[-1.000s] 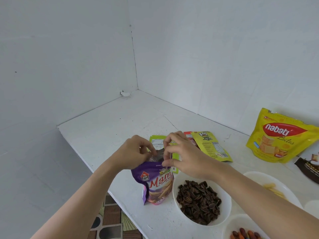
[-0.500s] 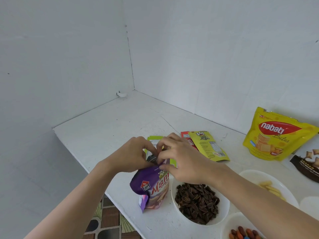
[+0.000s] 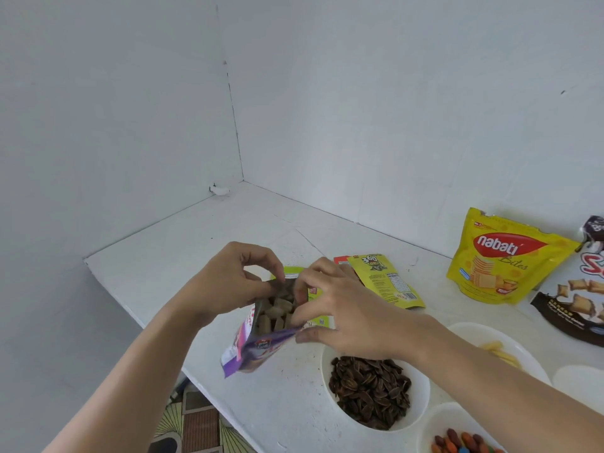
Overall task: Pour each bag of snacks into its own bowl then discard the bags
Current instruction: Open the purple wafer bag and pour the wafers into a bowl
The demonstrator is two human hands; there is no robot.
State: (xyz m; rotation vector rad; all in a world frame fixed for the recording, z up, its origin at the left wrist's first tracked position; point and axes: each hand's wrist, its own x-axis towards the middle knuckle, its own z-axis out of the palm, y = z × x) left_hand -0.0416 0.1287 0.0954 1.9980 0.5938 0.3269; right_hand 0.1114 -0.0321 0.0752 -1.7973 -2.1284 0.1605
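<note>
A purple snack bag (image 3: 251, 351) stands near the counter's front edge, its mouth spread wide so pale snack pieces show inside. My left hand (image 3: 225, 282) pinches the far left rim of the opening. On the right rim, my right hand (image 3: 340, 308) pinches with thumb and fingers. Just right of the bag sits a white bowl (image 3: 421, 390) full of dark striped seeds.
Flat empty bags lie behind my hands: a yellow one (image 3: 385, 282) over a red one, and a green one. A yellow Nabati bag (image 3: 500, 256) and a dark bag (image 3: 578, 295) stand at right. Bowls hold yellow pieces (image 3: 523, 341) and coloured candies (image 3: 434, 423). A further white bowl (image 3: 578, 384) shows at the right edge. The counter edge (image 3: 209, 397) drops to tiled floor.
My hands have pulled the purple bag's top apart; it was pinched closed before and now gapes open with the snacks visible.
</note>
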